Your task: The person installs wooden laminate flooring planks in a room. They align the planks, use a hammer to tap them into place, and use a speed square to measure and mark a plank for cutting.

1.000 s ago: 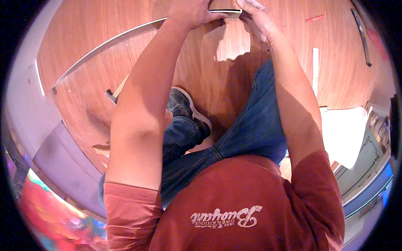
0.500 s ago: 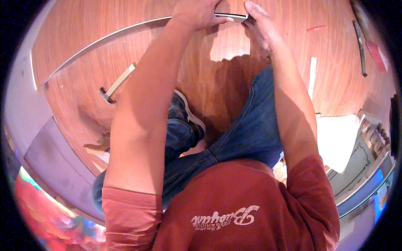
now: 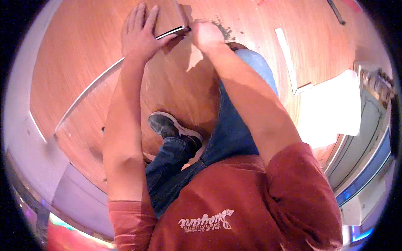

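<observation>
A wood-grain board (image 3: pixel 90 65) with a pale, dark-lined edge stretches from the left to a corner between my hands. My left hand (image 3: pixel 142 35) lies on it with fingers spread, the thumb along the near edge. Right beside that corner, my right hand (image 3: pixel 207 35) is closed like a fist. Whatever its fingers hold, if anything, is hidden. The corner stands a little above the wood-grain floor (image 3: pixel 176 83) and casts a shadow.
Dark specks (image 3: pixel 226 31) lie scattered beyond my right hand. To the right are a white strip (image 3: pixel 285 54), a white sheet (image 3: pixel 331 111) and a framed panel (image 3: pixel 360 138). A dark bar (image 3: pixel 336 11) lies at the far right. My shoe (image 3: pixel 167 125) rests below the board.
Both hands appear lower and further left in the picture. The right hand has closed beside the corner, and the left fingers have spread over the board. The hammer no longer shows behind my left arm.
</observation>
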Demonstrator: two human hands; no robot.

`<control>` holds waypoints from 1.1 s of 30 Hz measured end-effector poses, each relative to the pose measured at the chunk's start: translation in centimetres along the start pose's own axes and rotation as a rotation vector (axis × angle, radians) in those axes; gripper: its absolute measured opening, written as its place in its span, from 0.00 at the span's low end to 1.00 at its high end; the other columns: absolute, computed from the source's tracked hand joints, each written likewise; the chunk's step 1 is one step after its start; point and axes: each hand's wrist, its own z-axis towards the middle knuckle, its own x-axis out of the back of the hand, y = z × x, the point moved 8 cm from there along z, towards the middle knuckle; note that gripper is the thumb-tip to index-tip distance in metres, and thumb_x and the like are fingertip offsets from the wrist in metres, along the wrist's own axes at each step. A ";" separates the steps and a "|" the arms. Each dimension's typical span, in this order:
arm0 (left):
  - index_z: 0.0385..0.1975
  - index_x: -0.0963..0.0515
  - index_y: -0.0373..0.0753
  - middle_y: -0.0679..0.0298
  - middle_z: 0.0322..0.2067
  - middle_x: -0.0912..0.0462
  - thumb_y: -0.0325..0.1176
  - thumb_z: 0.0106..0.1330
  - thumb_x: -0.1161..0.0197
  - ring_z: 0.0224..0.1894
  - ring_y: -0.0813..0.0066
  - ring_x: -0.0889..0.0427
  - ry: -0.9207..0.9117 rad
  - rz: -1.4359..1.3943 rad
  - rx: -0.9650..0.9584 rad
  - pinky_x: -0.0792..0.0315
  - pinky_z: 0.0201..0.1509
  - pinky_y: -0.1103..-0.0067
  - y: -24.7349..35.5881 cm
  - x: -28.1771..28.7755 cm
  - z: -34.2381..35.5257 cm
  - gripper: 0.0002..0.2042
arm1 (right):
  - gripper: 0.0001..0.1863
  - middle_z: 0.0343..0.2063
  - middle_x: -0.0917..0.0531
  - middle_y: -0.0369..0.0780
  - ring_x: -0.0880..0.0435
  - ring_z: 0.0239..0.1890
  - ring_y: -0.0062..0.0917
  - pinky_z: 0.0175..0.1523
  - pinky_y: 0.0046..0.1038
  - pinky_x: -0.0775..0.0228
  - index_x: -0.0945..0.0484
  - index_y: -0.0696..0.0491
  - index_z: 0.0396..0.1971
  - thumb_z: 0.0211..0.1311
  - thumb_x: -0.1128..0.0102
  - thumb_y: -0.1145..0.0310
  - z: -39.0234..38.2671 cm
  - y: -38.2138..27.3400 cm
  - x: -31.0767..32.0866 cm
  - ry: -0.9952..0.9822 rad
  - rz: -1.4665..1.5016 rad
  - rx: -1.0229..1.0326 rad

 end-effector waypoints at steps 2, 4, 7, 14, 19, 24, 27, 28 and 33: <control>0.71 0.28 0.46 0.45 0.73 0.36 0.65 0.51 0.25 0.75 0.42 0.38 0.066 -0.079 -0.041 0.41 0.76 0.54 -0.5 -0.7 -0.1 0.47 | 0.17 0.50 0.14 0.48 0.15 0.54 0.49 0.59 0.46 0.20 0.15 0.46 0.53 0.73 0.50 0.62 0.4 0.6 -0.5 -0.042 0.063 -0.082; 0.71 0.28 0.45 0.44 0.73 0.35 0.63 0.51 0.23 0.75 0.43 0.37 0.073 -0.088 -0.049 0.41 0.77 0.55 0.1 -0.5 0.0 0.47 | 0.18 0.51 0.13 0.47 0.14 0.55 0.49 0.58 0.46 0.19 0.15 0.46 0.53 0.73 0.52 0.62 0.1 0.8 -0.1 -0.074 0.082 -0.100; 0.70 0.28 0.43 0.45 0.72 0.33 0.61 0.51 0.22 0.74 0.45 0.36 0.085 -0.074 -0.078 0.41 0.76 0.55 0.1 -0.4 0.1 0.47 | 0.18 0.53 0.14 0.45 0.14 0.55 0.47 0.57 0.46 0.19 0.14 0.44 0.52 0.73 0.52 0.62 -0.8 -0.7 1.0 -0.070 -0.005 0.048; 0.70 0.28 0.40 0.44 0.72 0.34 0.60 0.51 0.21 0.73 0.44 0.35 0.045 -0.028 -0.072 0.39 0.76 0.55 0.5 -0.2 0.3 0.47 | 0.17 0.53 0.14 0.46 0.14 0.55 0.46 0.57 0.45 0.19 0.14 0.44 0.52 0.72 0.51 0.64 -1.6 -0.8 1.9 -0.111 0.063 -0.011; 0.70 0.28 0.43 0.46 0.71 0.33 0.62 0.51 0.23 0.74 0.44 0.36 0.031 -0.026 -0.055 0.41 0.76 0.55 0.2 -0.1 0.4 0.47 | 0.17 0.48 0.13 0.49 0.12 0.53 0.45 0.54 0.44 0.18 0.13 0.45 0.51 0.71 0.50 0.69 -1.7 -0.8 2.6 -0.137 0.162 -0.142; 0.71 0.30 0.43 0.47 0.72 0.35 0.61 0.51 0.22 0.75 0.45 0.37 0.000 -0.015 -0.046 0.42 0.77 0.55 0.3 -0.6 0.3 0.48 | 0.16 0.44 0.11 0.48 0.11 0.48 0.46 0.51 0.44 0.16 0.13 0.47 0.49 0.68 0.47 0.72 -0.7 -0.9 0.8 0.003 0.048 0.054; 0.72 0.31 0.43 0.47 0.73 0.36 0.60 0.51 0.22 0.75 0.46 0.39 -0.010 -0.023 -0.033 0.42 0.77 0.55 0.2 -0.5 0.3 0.48 | 0.15 0.43 0.11 0.48 0.10 0.47 0.46 0.51 0.44 0.16 0.13 0.48 0.48 0.67 0.45 0.74 -0.5 -0.9 0.8 -0.023 0.036 0.059; 0.72 0.31 0.44 0.48 0.74 0.37 0.59 0.51 0.22 0.76 0.46 0.39 -0.011 -0.029 -0.029 0.42 0.77 0.55 0.1 -0.4 0.4 0.48 | 0.15 0.44 0.11 0.48 0.11 0.47 0.46 0.51 0.44 0.16 0.13 0.48 0.48 0.66 0.44 0.74 -0.5 -1.1 1.1 -0.040 0.032 0.062; 0.73 0.31 0.44 0.48 0.74 0.38 0.59 0.51 0.21 0.76 0.46 0.40 -0.013 -0.026 -0.037 0.43 0.78 0.55 -0.2 -1.0 0.3 0.49 | 0.15 0.44 0.11 0.50 0.11 0.47 0.47 0.52 0.44 0.16 0.12 0.48 0.47 0.65 0.43 0.75 -0.5 -1.0 1.4 -0.029 0.095 0.047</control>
